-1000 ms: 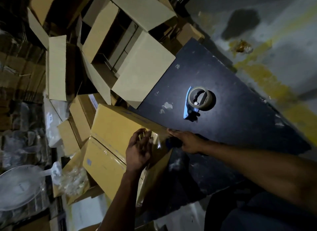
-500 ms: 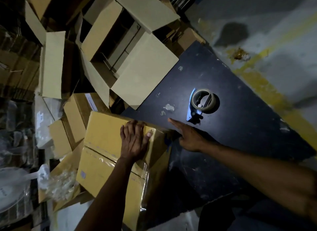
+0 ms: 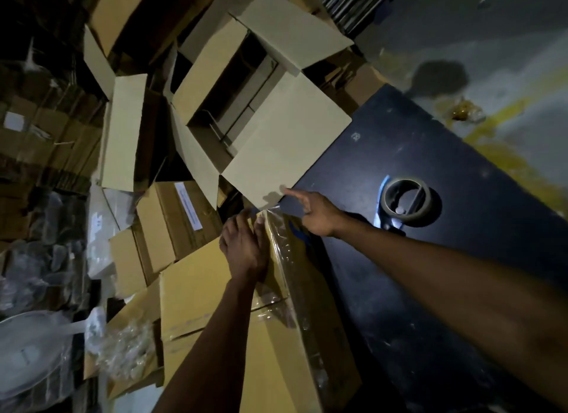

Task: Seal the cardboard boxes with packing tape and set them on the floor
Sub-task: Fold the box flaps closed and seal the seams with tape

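Observation:
A closed yellow-brown cardboard box [image 3: 209,293] with clear tape along its seam and far edge lies beside a dark table [image 3: 430,259]. My left hand [image 3: 246,250] presses flat on the box's top near its far corner, fingers straight. My right hand [image 3: 313,210] stretches out with straight fingers toward the flap of a pale open box [image 3: 276,142], fingertips at the flap's edge. A tape dispenser [image 3: 405,200] with a blue handle and a roll lies on the table, right of my right hand.
Several more open and flattened cardboard boxes [image 3: 123,130] pile up at the back left. Plastic-wrapped goods [image 3: 33,360] lie at the lower left. Grey floor with a yellow line [image 3: 507,154] runs beyond the table at the right.
My left hand slid along the taped box toward its far corner. My right hand lifted off the table and reached forward to the open box's flap. The view moved closer.

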